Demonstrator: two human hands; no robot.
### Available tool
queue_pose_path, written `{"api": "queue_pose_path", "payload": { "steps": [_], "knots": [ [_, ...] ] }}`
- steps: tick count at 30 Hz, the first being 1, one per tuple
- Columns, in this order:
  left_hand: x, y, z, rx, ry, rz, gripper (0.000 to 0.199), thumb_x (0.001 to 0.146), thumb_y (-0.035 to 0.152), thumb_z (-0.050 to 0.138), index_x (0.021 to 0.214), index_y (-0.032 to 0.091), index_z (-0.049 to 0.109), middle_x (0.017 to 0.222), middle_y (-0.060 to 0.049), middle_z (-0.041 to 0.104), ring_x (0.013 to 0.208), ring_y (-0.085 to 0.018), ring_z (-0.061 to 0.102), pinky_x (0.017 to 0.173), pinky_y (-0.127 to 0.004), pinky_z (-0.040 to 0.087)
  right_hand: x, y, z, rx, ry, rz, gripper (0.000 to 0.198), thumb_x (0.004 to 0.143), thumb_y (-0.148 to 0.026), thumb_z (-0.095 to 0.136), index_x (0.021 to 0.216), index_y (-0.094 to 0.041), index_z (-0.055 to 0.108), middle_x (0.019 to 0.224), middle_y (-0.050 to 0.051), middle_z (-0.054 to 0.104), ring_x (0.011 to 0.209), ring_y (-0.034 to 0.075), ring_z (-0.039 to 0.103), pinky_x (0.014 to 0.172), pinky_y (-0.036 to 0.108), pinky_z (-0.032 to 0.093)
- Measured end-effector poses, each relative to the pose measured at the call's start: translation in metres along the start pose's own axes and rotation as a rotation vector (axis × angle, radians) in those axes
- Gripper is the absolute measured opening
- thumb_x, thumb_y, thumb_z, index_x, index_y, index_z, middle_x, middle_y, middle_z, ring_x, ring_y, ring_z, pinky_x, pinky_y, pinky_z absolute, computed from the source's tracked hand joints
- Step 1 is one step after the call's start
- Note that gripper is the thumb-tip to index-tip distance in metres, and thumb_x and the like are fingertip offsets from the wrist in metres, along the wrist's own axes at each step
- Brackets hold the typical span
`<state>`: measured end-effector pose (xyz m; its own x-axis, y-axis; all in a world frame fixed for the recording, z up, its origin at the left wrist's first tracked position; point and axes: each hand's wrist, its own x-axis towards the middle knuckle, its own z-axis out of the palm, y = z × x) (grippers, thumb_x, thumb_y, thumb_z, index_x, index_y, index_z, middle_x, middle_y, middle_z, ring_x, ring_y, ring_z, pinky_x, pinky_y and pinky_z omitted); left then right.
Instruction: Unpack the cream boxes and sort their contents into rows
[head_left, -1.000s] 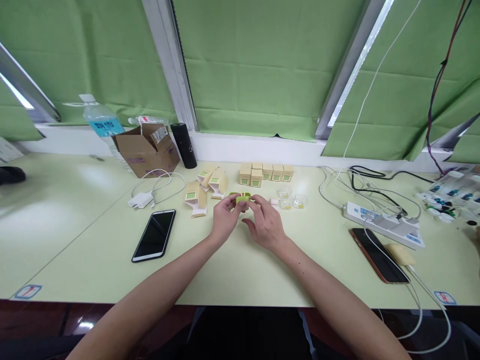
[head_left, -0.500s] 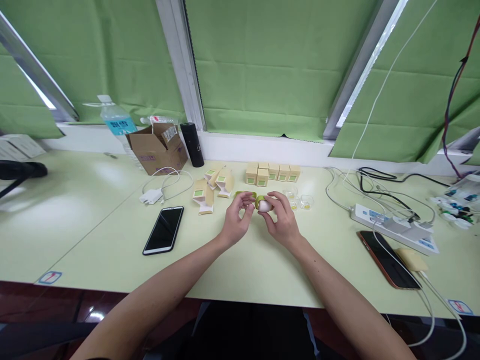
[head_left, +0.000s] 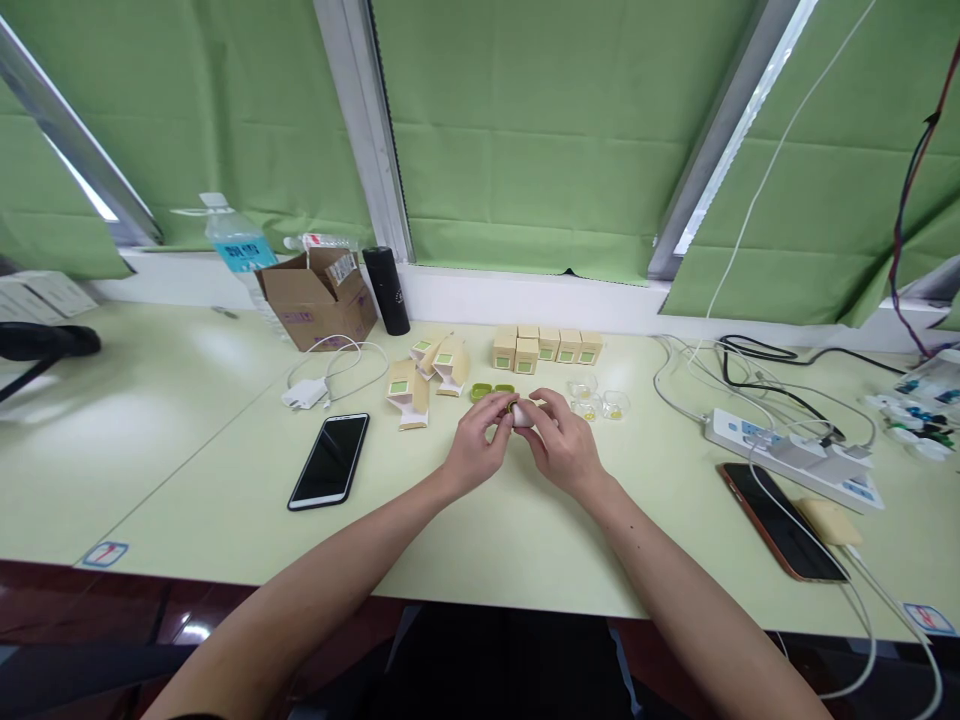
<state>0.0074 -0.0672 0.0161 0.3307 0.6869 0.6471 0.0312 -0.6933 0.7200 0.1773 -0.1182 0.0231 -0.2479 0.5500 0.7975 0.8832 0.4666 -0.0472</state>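
Between my two hands is a small white rounded item (head_left: 523, 414) with a green part at its left end, largely covered by my fingers. My left hand (head_left: 477, 442) pinches the green end, and my right hand (head_left: 564, 442) grips the white body. Just beyond my left fingertips lie two small green pieces (head_left: 481, 391), side by side on the table. Several clear plastic cups (head_left: 615, 405) with yellow spots sit to the right of my right hand. Opened cardboard boxes (head_left: 408, 392) with green labels lie to the left.
Several closed small boxes (head_left: 504, 350) stand at the back. On the left are a phone (head_left: 330, 462), a white charger (head_left: 305, 394), a brown carton (head_left: 321, 300) and a black bottle (head_left: 386, 291). A power strip (head_left: 787, 460), cables and another phone (head_left: 780, 520) lie right.
My left fingers have closed in on the green end of the white item, where they were apart from it before. The two green pieces on the table show more fully.
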Motion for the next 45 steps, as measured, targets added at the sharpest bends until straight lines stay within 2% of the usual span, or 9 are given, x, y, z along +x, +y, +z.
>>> {"api": "queue_pose_path", "payload": {
  "steps": [5, 8, 12, 21, 27, 30, 33, 39, 45],
  "knots": [
    [0.0, -0.001, 0.001, 0.065, 0.009, 0.006, 0.028, 0.101, 0.028, 0.056, 0.121, 0.024, 0.074, 0.119, -0.011, 0.074, 0.112, -0.024, 0.071, 0.098, -0.042, 0.06, 0.0, -0.001, -0.001, -0.034, -0.088, 0.009, 0.035, 0.107, -0.024, 0.045, 0.14, -0.019, 0.058, 0.112, 0.013, 0.067, 0.073, 0.016, 0.069, 0.056, 0.027, 0.051],
    [0.001, -0.002, 0.001, 0.098, 0.032, -0.02, 0.026, 0.097, 0.023, 0.059, 0.117, 0.025, 0.076, 0.116, -0.009, 0.076, 0.108, -0.024, 0.072, 0.096, -0.042, 0.061, -0.001, -0.001, 0.001, 0.003, -0.113, 0.015, 0.035, 0.107, -0.022, 0.045, 0.139, -0.02, 0.058, 0.115, 0.013, 0.068, 0.079, 0.017, 0.071, 0.059, 0.026, 0.053],
    [0.001, -0.002, 0.001, 0.132, 0.029, -0.049, 0.027, 0.094, 0.019, 0.058, 0.112, 0.025, 0.077, 0.115, -0.008, 0.077, 0.106, -0.023, 0.073, 0.094, -0.041, 0.061, -0.002, -0.002, 0.004, 0.053, -0.101, 0.034, 0.033, 0.106, -0.022, 0.046, 0.137, -0.019, 0.058, 0.114, 0.014, 0.068, 0.092, 0.021, 0.071, 0.065, 0.028, 0.057],
    [0.003, 0.003, 0.002, 0.169, 0.039, -0.067, 0.028, 0.094, 0.017, 0.054, 0.11, 0.024, 0.076, 0.112, -0.007, 0.077, 0.102, -0.023, 0.073, 0.091, -0.04, 0.061, -0.003, -0.008, 0.01, 0.01, -0.076, 0.073, 0.031, 0.105, -0.022, 0.046, 0.134, -0.017, 0.056, 0.106, 0.013, 0.066, 0.082, 0.021, 0.068, 0.056, 0.028, 0.052],
    [0.002, -0.003, -0.005, -0.006, -0.038, -0.06, 0.03, 0.097, 0.029, 0.06, 0.122, 0.022, 0.073, 0.128, -0.014, 0.072, 0.112, -0.027, 0.07, 0.092, -0.042, 0.06, -0.003, -0.002, 0.009, 0.158, 0.001, 0.099, 0.029, 0.106, -0.025, 0.046, 0.133, -0.019, 0.052, 0.116, 0.016, 0.063, 0.101, 0.025, 0.068, 0.072, 0.034, 0.062],
    [0.002, -0.003, -0.009, -0.001, -0.132, -0.047, 0.038, 0.093, 0.024, 0.063, 0.131, 0.023, 0.068, 0.133, -0.013, 0.069, 0.096, -0.021, 0.068, 0.084, -0.039, 0.059, -0.003, 0.001, 0.008, 0.205, 0.021, 0.136, 0.028, 0.105, -0.025, 0.047, 0.132, -0.02, 0.052, 0.119, 0.016, 0.062, 0.106, 0.026, 0.068, 0.082, 0.04, 0.064],
    [0.002, 0.0, -0.009, 0.052, -0.127, -0.06, 0.044, 0.087, 0.019, 0.066, 0.131, 0.025, 0.066, 0.128, -0.009, 0.07, 0.086, -0.017, 0.063, 0.079, -0.034, 0.056, -0.004, 0.002, 0.007, 0.222, 0.024, 0.16, 0.028, 0.105, -0.026, 0.048, 0.132, -0.022, 0.053, 0.12, 0.015, 0.063, 0.11, 0.027, 0.067, 0.087, 0.044, 0.064],
    [0.003, -0.004, -0.005, 0.118, -0.073, -0.116, 0.041, 0.083, 0.015, 0.07, 0.123, 0.026, 0.066, 0.105, -0.002, 0.07, 0.083, -0.017, 0.061, 0.084, -0.034, 0.054, -0.004, 0.0, 0.006, 0.197, 0.018, 0.189, 0.028, 0.106, -0.031, 0.049, 0.131, -0.024, 0.057, 0.12, 0.014, 0.066, 0.1, 0.024, 0.071, 0.069, 0.035, 0.064],
    [0.005, -0.009, -0.006, 0.156, 0.047, -0.119, 0.041, 0.084, 0.016, 0.07, 0.124, 0.025, 0.064, 0.11, -0.004, 0.069, 0.079, -0.015, 0.06, 0.082, -0.032, 0.053, 0.006, 0.014, -0.012, 0.206, 0.275, 0.311, 0.025, 0.102, -0.032, 0.058, 0.125, -0.025, 0.063, 0.118, 0.012, 0.066, 0.103, 0.024, 0.069, 0.069, 0.035, 0.066]
  ]
}}
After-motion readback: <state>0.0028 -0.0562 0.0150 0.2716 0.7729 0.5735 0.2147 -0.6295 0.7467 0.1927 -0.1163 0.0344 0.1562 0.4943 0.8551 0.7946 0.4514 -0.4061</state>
